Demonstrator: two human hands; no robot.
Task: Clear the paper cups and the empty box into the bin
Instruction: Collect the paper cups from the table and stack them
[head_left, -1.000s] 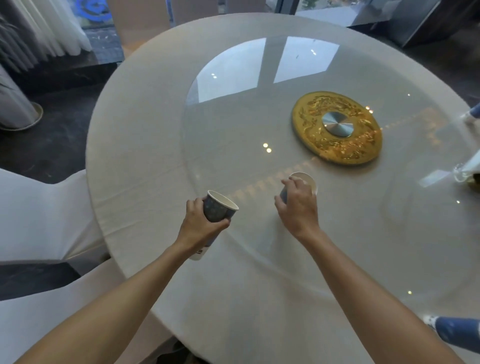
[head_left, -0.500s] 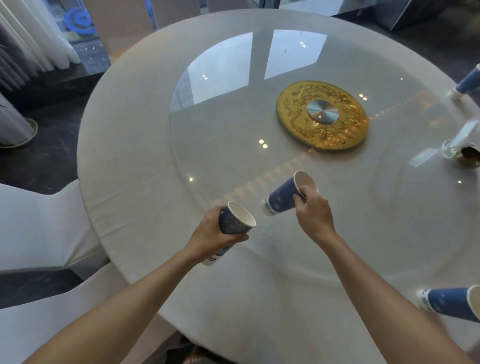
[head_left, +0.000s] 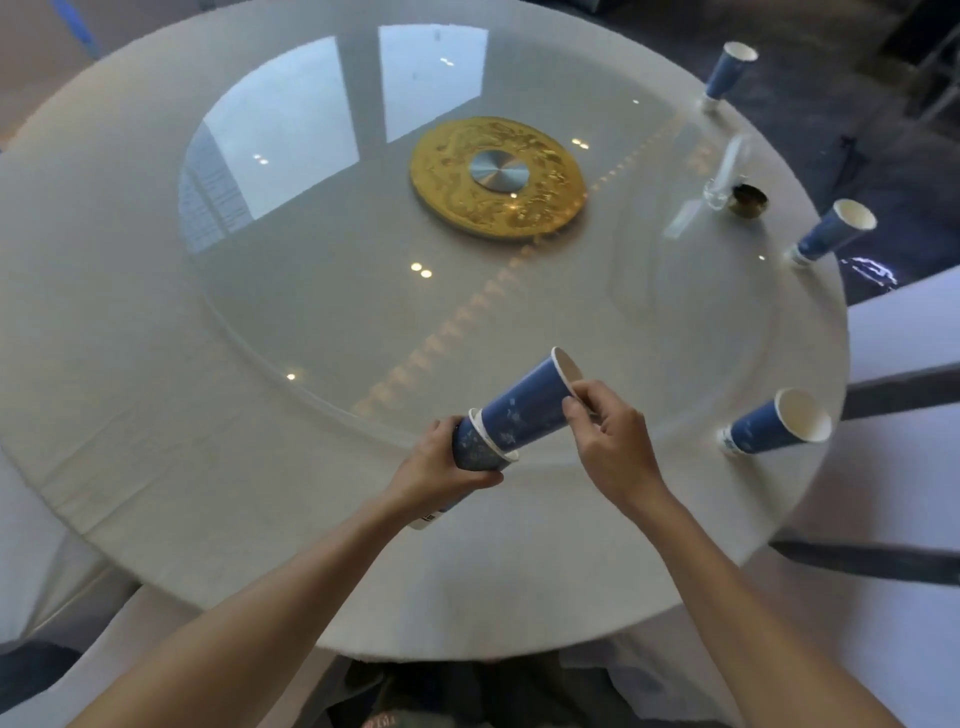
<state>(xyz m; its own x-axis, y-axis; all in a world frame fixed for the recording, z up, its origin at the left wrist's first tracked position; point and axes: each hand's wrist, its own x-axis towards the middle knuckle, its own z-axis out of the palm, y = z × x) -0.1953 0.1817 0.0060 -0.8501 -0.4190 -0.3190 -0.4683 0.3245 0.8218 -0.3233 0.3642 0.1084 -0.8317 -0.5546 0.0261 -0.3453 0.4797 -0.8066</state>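
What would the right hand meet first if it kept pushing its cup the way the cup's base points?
The cup in the left hand: the right hand's cup already has its base entering that cup's mouth.

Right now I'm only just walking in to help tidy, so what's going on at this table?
A person is collecting paper cups. The left hand holds one blue cup, and the right hand is sliding a second cup into it. Three more cups stand along the right edge of the round table. No bin or box is in view.
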